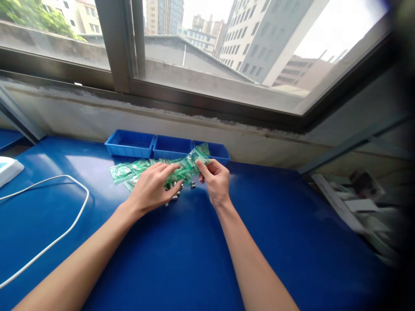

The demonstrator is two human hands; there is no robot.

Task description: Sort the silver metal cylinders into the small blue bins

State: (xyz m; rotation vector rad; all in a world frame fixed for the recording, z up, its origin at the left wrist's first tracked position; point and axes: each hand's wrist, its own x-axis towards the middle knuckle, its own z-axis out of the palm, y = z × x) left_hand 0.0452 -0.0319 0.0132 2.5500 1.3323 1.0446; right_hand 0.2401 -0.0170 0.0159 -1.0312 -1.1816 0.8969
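My right hand point(216, 179) pinches a small clear-and-green plastic packet point(196, 156) between thumb and fingers, raised at the right end of a heap. Over the middle of that heap of similar green packets point(122, 172) hovers or rests my left hand point(155, 185), its fingers apart and nothing gripped in them. Beneath and beside the left fingertips lie several small metal pieces point(175, 197), partly hidden by the hand. One more small metal piece point(193, 185) sits between the two hands. What the packets contain is too small to tell.
Behind the heap, three blue bins point(129, 149) stand in a row against the wall; a green packet point(204, 149) shows at the right bin. On the left, a white cable point(84, 203) curves over the blue table point(194, 259) near a white device point(9, 168). A window rises behind.
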